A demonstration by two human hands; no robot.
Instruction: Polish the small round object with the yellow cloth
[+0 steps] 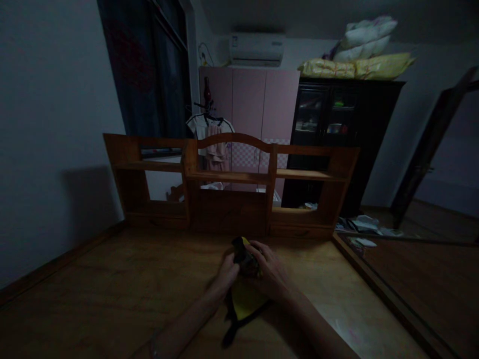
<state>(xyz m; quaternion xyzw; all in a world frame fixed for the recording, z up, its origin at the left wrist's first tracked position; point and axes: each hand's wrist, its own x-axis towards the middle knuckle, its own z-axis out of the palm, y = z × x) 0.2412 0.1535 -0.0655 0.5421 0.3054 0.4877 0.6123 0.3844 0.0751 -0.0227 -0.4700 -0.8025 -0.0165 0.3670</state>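
A yellow and black cloth item [247, 301] lies partly on the wooden surface and partly lifted between my hands. Its lower part shows a yellow panel with a dark border and a dark strip trailing toward me; its exact kind is too dim to tell. My left hand [227, 273] is closed on the dark left edge of its upper part. From the right, my right hand [270, 269] wraps over the bunched upper part, thumb side hidden. Something dark and rounded shows between the hands, but I cannot make it out.
A wooden shelf headboard [228, 177] with open compartments stands across the far edge of the wooden platform [149, 279]. A raised wooden rail [377, 289] runs along the right side. Beyond are a pink wardrobe [249, 104], a dark cabinet [348, 119] and hanging clothes [215, 137].
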